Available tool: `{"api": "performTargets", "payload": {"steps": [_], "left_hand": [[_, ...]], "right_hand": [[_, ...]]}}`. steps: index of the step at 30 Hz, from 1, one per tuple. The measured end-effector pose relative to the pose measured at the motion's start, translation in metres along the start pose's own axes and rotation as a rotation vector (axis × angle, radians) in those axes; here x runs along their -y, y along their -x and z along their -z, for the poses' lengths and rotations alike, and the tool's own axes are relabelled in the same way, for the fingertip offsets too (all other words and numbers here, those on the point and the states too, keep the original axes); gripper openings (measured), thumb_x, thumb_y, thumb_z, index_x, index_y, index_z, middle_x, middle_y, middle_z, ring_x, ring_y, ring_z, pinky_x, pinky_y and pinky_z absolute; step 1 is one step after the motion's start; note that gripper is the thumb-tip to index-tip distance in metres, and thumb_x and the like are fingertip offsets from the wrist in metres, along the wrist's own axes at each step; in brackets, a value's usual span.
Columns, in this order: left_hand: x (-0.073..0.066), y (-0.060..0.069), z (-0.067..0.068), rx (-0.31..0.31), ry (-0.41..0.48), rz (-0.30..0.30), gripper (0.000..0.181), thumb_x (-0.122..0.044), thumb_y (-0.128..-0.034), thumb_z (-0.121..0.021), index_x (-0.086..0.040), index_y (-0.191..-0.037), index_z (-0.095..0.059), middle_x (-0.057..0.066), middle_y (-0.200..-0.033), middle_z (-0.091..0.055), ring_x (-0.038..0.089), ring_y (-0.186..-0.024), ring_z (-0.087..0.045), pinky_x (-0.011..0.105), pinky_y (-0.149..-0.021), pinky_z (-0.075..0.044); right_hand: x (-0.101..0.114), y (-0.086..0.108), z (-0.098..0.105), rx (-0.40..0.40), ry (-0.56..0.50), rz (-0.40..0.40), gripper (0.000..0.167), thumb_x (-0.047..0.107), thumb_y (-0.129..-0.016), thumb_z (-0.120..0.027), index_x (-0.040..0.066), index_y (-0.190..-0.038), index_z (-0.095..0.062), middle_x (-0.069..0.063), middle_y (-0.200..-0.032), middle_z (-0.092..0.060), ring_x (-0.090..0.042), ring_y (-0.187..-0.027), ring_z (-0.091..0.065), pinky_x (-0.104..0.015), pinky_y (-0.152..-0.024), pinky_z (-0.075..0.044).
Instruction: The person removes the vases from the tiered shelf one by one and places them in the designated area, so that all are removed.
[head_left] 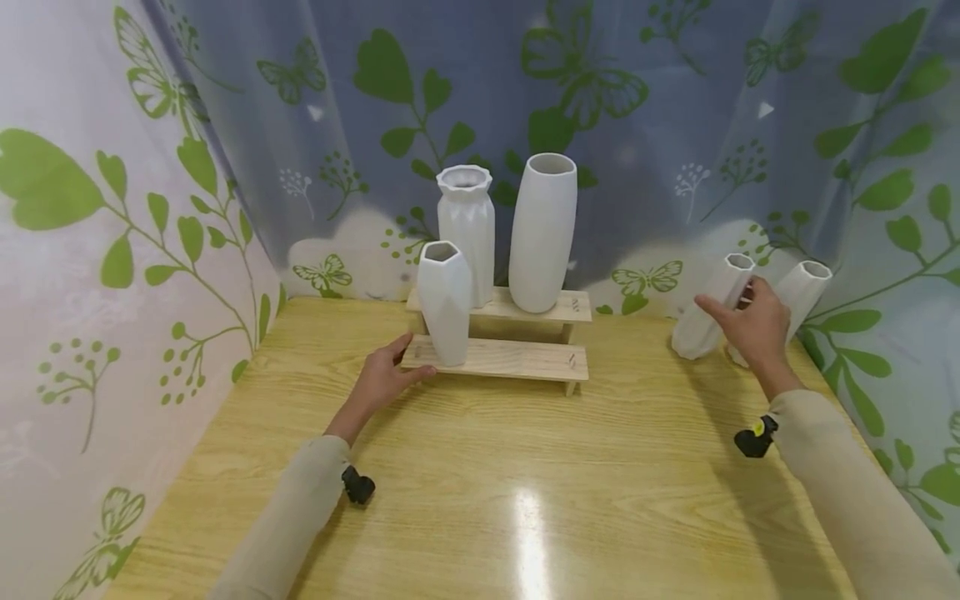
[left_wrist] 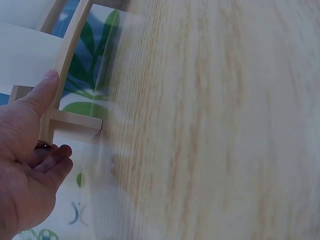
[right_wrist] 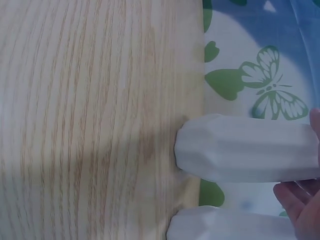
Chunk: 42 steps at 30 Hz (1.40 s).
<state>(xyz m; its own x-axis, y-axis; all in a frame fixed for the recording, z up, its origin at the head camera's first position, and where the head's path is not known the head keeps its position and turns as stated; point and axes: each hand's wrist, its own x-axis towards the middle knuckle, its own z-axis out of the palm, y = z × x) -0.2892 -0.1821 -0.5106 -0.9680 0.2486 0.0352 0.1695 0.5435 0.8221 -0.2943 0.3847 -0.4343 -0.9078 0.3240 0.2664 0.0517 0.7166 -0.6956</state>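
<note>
My left hand (head_left: 382, 379) grips the left end of a two-tier wooden stand (head_left: 517, 358), with the thumb at the lower board's front edge. In the left wrist view its fingers (left_wrist: 57, 160) curl at the board's end. On that board stands a white faceted vase (head_left: 447, 308). The upper board carries a white vase with a scalloped rim (head_left: 467, 233) and a tall, smooth white vase (head_left: 543, 233). At the right, my right hand (head_left: 757, 325) holds a slim white faceted vase (head_left: 705, 321) between thumb and fingers. The right wrist view shows this vase's base (right_wrist: 200, 147) close to the tabletop.
Another slim white vase (head_left: 798, 292) stands just right of the held one, partly behind my right hand. The wooden table (head_left: 480, 467) meets a leaf-and-butterfly curtain (head_left: 637, 200) at its back edge. Similar patterned cloth hangs along both sides.
</note>
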Motion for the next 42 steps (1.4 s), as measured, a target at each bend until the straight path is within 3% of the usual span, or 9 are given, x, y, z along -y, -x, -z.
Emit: {"api": "performTargets", "payload": {"steps": [8,12,15,17,20,26,35,42], "left_hand": [[-0.001,0.003,0.001,-0.009,-0.002,-0.002,0.095,-0.043,-0.0902,-0.079,-0.002,-0.161,-0.029,0.018,-0.165,-0.030,0.042,-0.145,-0.040,0.051,-0.110,-0.045],[-0.001,0.003,0.001,-0.013,-0.016,-0.002,0.096,-0.044,-0.0899,-0.078,-0.002,-0.160,-0.030,0.018,-0.164,-0.031,0.042,-0.144,-0.040,0.051,-0.110,-0.046],[-0.002,0.004,0.001,-0.017,-0.029,-0.005,0.096,-0.044,-0.0898,-0.078,-0.001,-0.160,-0.030,0.019,-0.164,-0.031,0.043,-0.144,-0.041,0.052,-0.110,-0.045],[-0.003,0.004,0.001,-0.018,-0.031,-0.005,0.095,-0.044,-0.0897,-0.079,0.000,-0.160,-0.031,0.020,-0.164,-0.032,0.044,-0.144,-0.041,0.053,-0.110,-0.045],[-0.002,0.005,0.001,-0.017,-0.034,-0.005,0.096,-0.044,-0.0897,-0.079,0.000,-0.160,-0.031,0.020,-0.163,-0.032,0.044,-0.143,-0.042,0.053,-0.109,-0.046],[-0.001,0.003,0.000,-0.018,-0.032,-0.011,0.097,-0.046,-0.0892,-0.078,0.000,-0.160,-0.030,0.021,-0.163,-0.032,0.043,-0.143,-0.043,0.052,-0.108,-0.047],[0.000,0.003,0.001,-0.017,-0.005,-0.016,0.095,-0.042,-0.0902,-0.079,-0.001,-0.160,-0.030,0.020,-0.164,-0.031,0.042,-0.144,-0.041,0.052,-0.110,-0.046],[0.000,0.000,-0.001,-0.012,-0.017,-0.018,0.096,-0.044,-0.0902,-0.078,0.000,-0.160,-0.030,0.021,-0.164,-0.031,0.042,-0.144,-0.041,0.052,-0.109,-0.046]], "right_hand": [[0.004,0.007,0.010,0.022,-0.069,0.002,0.090,0.051,-0.089,-0.076,0.000,-0.154,-0.040,-0.029,-0.144,-0.054,-0.047,-0.126,-0.058,-0.057,-0.100,-0.050],[0.004,0.014,0.014,0.015,-0.068,-0.027,0.087,0.053,-0.089,-0.075,0.002,-0.153,-0.043,-0.025,-0.145,-0.055,-0.042,-0.125,-0.061,-0.034,-0.088,-0.054],[0.005,0.020,0.016,0.019,-0.063,-0.060,0.090,0.056,-0.089,-0.074,0.004,-0.154,-0.042,-0.021,-0.148,-0.054,-0.040,-0.127,-0.060,-0.016,-0.077,-0.047],[0.006,0.024,0.017,0.019,-0.065,-0.079,0.090,0.057,-0.089,-0.073,0.005,-0.155,-0.042,-0.020,-0.149,-0.054,-0.039,-0.128,-0.060,-0.011,-0.074,-0.045],[0.009,0.032,0.018,0.008,-0.068,-0.085,0.089,0.057,-0.089,-0.073,0.007,-0.155,-0.043,-0.018,-0.150,-0.054,-0.039,-0.128,-0.059,-0.009,-0.072,-0.045],[0.013,0.048,0.016,-0.010,-0.055,-0.002,0.082,0.053,-0.090,-0.075,0.005,-0.151,-0.048,-0.021,-0.145,-0.057,-0.041,-0.124,-0.061,-0.004,-0.067,-0.040],[0.035,0.062,0.005,0.007,-0.122,0.070,0.076,0.047,-0.090,-0.077,0.004,-0.148,-0.052,-0.018,-0.145,-0.058,-0.038,-0.125,-0.061,-0.004,-0.076,-0.047],[0.052,0.070,-0.010,0.009,-0.153,0.165,0.071,0.043,-0.090,-0.079,0.004,-0.144,-0.056,-0.016,-0.140,-0.062,-0.036,-0.122,-0.064,-0.001,-0.076,-0.045]]}}
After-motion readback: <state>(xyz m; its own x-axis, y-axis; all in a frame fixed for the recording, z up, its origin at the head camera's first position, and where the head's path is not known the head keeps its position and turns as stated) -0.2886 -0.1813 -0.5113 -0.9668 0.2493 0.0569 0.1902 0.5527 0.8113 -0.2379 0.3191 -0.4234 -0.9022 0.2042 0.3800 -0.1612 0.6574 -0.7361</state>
